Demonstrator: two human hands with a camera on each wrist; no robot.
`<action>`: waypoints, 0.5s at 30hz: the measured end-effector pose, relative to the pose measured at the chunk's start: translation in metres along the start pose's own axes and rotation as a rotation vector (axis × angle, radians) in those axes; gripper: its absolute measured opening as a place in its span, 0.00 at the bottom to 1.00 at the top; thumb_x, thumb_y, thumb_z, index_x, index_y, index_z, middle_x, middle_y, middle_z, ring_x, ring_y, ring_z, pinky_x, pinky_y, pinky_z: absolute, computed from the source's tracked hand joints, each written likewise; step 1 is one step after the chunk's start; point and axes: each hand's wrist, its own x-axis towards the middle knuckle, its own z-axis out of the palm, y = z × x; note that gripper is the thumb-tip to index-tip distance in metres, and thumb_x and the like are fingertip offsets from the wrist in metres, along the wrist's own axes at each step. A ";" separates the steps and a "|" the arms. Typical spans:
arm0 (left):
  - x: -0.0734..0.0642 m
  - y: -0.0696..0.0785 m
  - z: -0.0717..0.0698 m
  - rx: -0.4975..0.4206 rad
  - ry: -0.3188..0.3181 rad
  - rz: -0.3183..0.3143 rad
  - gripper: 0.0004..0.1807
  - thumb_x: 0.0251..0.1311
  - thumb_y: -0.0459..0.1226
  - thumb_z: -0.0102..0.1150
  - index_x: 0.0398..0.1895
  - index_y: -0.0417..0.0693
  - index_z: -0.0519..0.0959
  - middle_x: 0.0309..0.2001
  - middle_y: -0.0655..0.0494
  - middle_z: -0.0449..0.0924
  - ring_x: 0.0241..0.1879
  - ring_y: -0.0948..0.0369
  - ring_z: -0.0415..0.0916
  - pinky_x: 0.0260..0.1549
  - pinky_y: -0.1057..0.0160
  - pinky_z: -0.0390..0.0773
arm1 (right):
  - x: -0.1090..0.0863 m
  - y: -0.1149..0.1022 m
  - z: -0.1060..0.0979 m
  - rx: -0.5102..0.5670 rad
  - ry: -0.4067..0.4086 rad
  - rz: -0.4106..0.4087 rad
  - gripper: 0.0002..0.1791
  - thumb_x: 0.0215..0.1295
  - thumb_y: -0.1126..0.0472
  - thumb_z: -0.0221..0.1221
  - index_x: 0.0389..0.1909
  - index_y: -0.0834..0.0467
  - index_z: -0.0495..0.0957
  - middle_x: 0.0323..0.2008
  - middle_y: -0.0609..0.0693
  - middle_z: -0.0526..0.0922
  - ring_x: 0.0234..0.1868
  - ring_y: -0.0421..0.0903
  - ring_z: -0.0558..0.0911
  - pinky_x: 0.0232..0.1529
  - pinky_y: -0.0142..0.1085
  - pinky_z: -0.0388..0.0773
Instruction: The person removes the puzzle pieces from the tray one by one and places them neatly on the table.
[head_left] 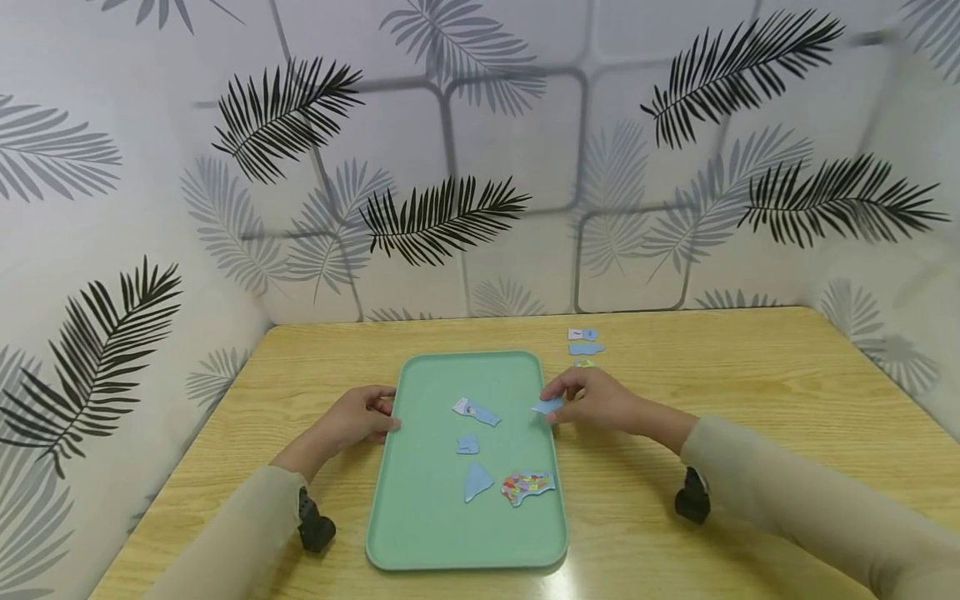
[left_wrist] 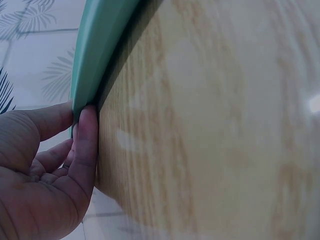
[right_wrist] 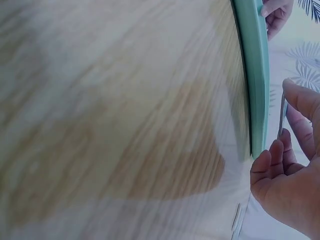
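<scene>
A green tray lies on the table. My left hand grips its left rim; in the left wrist view the thumb and fingers pinch that rim. Over the tray's right edge, my right hand pinches a light blue puzzle piece, seen edge-on as a thin sliver in the right wrist view. On the tray lie a long blue piece with a white end, a small blue piece, a pointed blue piece and a multicoloured piece.
Beyond the tray's upper right corner, a white-and-blue piece, a blue piece and a partly hidden colourful piece lie on the wooden table. A leaf-patterned wall stands behind the table.
</scene>
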 end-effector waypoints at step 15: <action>-0.001 0.001 0.001 0.008 0.013 -0.015 0.32 0.61 0.27 0.62 0.68 0.32 0.64 0.43 0.45 0.71 0.37 0.56 0.73 0.35 0.60 0.82 | -0.007 0.015 -0.017 -0.021 0.164 0.130 0.15 0.56 0.60 0.71 0.44 0.60 0.84 0.44 0.53 0.78 0.42 0.50 0.72 0.38 0.39 0.72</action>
